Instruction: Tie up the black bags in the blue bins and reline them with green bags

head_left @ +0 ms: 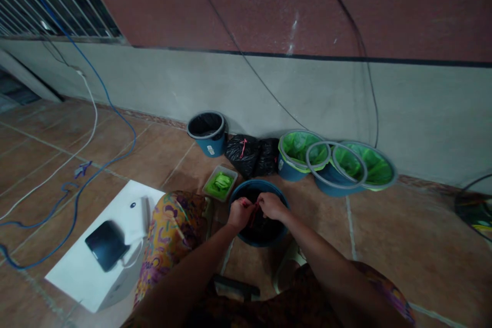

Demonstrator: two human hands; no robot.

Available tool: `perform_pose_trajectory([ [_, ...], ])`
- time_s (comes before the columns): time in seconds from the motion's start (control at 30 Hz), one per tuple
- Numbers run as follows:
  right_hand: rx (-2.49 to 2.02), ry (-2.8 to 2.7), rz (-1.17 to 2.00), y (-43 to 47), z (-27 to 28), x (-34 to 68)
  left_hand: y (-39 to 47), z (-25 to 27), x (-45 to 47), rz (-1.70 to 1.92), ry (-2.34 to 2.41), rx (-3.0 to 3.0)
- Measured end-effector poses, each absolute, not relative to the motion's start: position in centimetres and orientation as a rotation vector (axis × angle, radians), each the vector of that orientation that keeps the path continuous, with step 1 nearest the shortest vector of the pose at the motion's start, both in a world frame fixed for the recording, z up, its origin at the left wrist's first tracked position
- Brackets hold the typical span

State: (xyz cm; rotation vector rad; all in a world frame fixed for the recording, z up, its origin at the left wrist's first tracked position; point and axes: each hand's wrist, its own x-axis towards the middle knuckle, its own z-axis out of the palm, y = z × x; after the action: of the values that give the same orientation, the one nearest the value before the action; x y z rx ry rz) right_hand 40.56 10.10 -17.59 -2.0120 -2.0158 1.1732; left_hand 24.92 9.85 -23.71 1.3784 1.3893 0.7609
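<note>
Just below the centre of the frame, the left hand and the right hand meet over a blue trash bin with a dark interior. Both sets of fingers are pinched on a thin pink drawstring, which runs between them above the bin's opening.

Just beyond this bin, slightly left of centre, a clear plastic tray holds bright green folded plastic. Farther up, by the wall, stands a blue bin with a black liner; next to it sit two black plastic bags, the nearer-left one knotted with pink string. Right of centre, green-lined bins stand close together, with grey rim rings overlapping in view. At lower left, a dark-screened device lies on a white box.
</note>
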Motion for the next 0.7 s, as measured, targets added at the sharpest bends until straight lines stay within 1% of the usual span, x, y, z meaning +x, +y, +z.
perform_pose_trajectory([
  [0.23, -2.122, -2.076, 1.008, 10.2, -18.6, 41.2, 9.5, -23.0, 23.8, 0.629, 1.465, 1.473],
  [0.7, -2.211, -2.096, 0.948, 10.3, -19.3, 41.5, 8.6, -22.7, 22.8, 0.428, 1.491, 1.61],
])
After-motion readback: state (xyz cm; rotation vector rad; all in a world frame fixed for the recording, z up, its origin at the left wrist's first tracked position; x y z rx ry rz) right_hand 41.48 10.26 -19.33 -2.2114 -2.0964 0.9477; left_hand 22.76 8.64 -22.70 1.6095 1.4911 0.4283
